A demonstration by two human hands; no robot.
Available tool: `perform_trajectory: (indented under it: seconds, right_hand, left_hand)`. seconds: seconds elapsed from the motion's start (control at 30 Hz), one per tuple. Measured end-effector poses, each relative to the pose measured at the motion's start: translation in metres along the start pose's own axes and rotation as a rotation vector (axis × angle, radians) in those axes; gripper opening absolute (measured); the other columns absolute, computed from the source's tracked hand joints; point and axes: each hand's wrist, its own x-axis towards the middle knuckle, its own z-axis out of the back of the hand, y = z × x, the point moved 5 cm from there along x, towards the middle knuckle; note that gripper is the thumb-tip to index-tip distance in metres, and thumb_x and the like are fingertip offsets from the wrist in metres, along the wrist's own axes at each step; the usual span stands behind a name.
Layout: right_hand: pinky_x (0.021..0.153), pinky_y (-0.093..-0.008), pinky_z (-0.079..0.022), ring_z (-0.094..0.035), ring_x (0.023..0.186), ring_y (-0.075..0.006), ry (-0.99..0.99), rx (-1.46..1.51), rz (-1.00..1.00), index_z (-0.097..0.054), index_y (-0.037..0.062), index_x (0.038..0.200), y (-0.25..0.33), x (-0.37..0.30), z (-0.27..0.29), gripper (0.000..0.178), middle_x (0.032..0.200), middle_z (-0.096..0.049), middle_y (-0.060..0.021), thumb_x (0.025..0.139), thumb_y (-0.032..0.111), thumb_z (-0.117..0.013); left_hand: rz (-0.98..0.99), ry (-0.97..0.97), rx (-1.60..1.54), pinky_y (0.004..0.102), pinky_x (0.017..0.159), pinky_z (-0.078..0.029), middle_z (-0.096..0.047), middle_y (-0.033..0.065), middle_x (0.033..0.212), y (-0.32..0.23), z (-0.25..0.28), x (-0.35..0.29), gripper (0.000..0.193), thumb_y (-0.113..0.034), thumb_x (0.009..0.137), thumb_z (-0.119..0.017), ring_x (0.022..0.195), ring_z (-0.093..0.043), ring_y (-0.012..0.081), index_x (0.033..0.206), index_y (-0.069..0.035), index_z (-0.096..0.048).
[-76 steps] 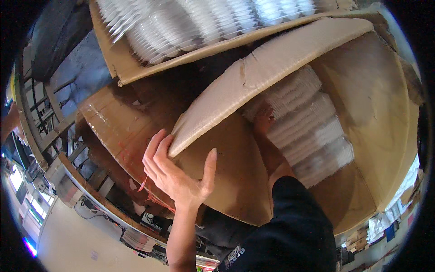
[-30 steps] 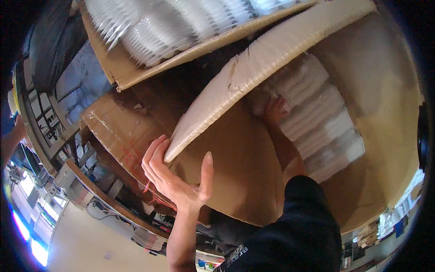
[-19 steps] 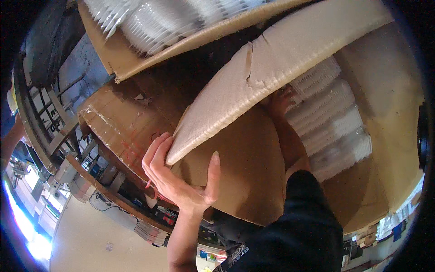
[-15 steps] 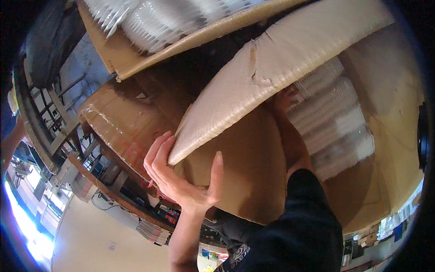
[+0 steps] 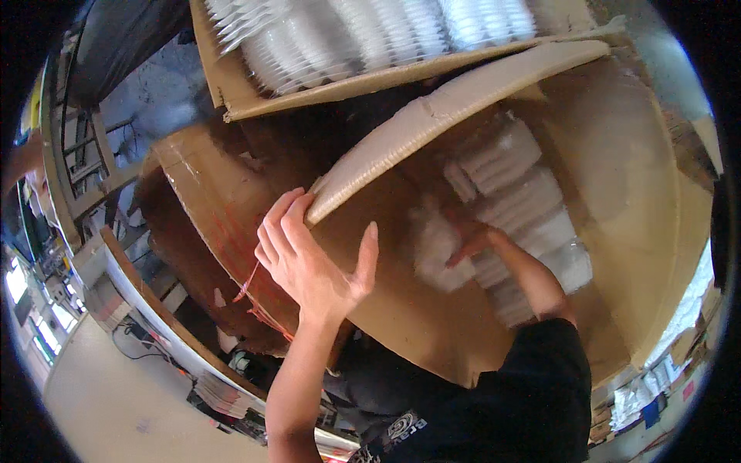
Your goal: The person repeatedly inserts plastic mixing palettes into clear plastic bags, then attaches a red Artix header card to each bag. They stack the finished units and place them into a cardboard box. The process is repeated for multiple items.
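My left hand (image 5: 312,266) is at the near left corner of a raised cardboard flap (image 5: 432,116). Its fingers curl behind the flap's edge, while the thumb stands out on the inner side. My right hand (image 5: 471,235) reaches inside the large open cardboard box (image 5: 417,309), its fingers smeared by motion. Against those fingers is a blurred white, translucent plastic-wrapped pack (image 5: 441,251); whether they grip it I cannot tell. Beside it, ribbed clear-wrapped white stacks (image 5: 525,208) lie in rows on the box bottom.
Behind the flap stands another open carton (image 5: 309,92) filled with similar white wrapped stacks (image 5: 370,35). Left of my hand is a worn brown carton (image 5: 224,185) with red string (image 5: 266,316). A metal rack (image 5: 100,177) and a curved-looking table edge (image 5: 170,301) lie further left.
My right hand has moved toward me and left, out from beneath the flap. A blurred pack now shows by its fingers. The flap leans further back, with my left hand still at its corner.
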Motion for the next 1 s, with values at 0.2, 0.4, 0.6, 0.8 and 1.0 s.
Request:
perform_trajectory:
  seconds: [0.2, 0.4, 0.6, 0.8, 1.0]
  right_hand:
    - [0.107, -0.0354, -0.03, -0.037, 0.128, -0.0246, 0.468, 0.384, -0.144, -0.03, 0.0025, 0.143, 0.078, -0.062, -0.005, 0.111, 0.141, -0.037, -0.0136, 0.053, 0.032, -0.089]
    - [0.105, -0.0375, -0.032, -0.036, 0.128, -0.0229, 0.284, 0.445, 0.134, -0.036, 0.0021, 0.14, 0.191, -0.159, 0.045, 0.099, 0.142, -0.036, -0.0121, 0.058, 0.026, -0.086]
    - [0.105, -0.038, -0.032, -0.038, 0.129, -0.0241, 0.336, 0.296, 0.252, -0.039, 0.0007, 0.138, 0.288, -0.207, 0.064, 0.097, 0.142, -0.038, -0.0136, 0.058, 0.031, -0.086]
    - [0.105, -0.0386, -0.032, -0.039, 0.129, -0.0252, 0.709, 0.234, 0.448, -0.042, -0.0007, 0.136, 0.399, -0.197, -0.036, 0.096, 0.142, -0.039, -0.0151, 0.058, 0.035, -0.086]
    - [0.105, -0.0392, -0.033, -0.04, 0.129, -0.0264, 1.247, 0.198, 0.454, -0.045, -0.0021, 0.134, 0.489, -0.203, -0.207, 0.095, 0.142, -0.041, -0.0167, 0.059, 0.04, -0.086]
  left_hand:
    - [0.032, -0.017, -0.021, 0.0433, 0.088, -0.033, -0.05, 0.0118, 0.119, 0.005, 0.002, -0.008, 0.061, -0.041, 0.07, -0.07, 0.109, -0.046, 0.0292, 0.115, -0.004, -0.05]
    - [-0.024, 0.058, -0.333, 0.0464, 0.095, -0.033, -0.046, 0.0127, 0.131, 0.013, 0.02, -0.013, 0.07, -0.049, 0.074, -0.068, 0.121, -0.041, 0.0325, 0.126, -0.007, -0.046]
    - [0.035, 0.097, -1.472, 0.0388, 0.113, -0.022, -0.038, 0.0115, 0.145, 0.017, 0.059, -0.125, 0.057, -0.031, 0.09, -0.062, 0.138, -0.028, 0.0246, 0.136, -0.003, -0.042]
    - [0.304, 0.314, -2.25, 0.0403, 0.111, -0.029, -0.038, 0.0105, 0.146, -0.015, 0.105, -0.281, 0.059, -0.026, 0.09, -0.061, 0.134, -0.036, 0.0273, 0.14, -0.003, -0.039]
    - [0.636, -0.288, -2.401, 0.0412, 0.11, -0.031, -0.04, 0.0112, 0.144, 0.033, 0.143, -0.417, 0.062, -0.028, 0.088, -0.063, 0.132, -0.038, 0.0281, 0.139, -0.002, -0.04]
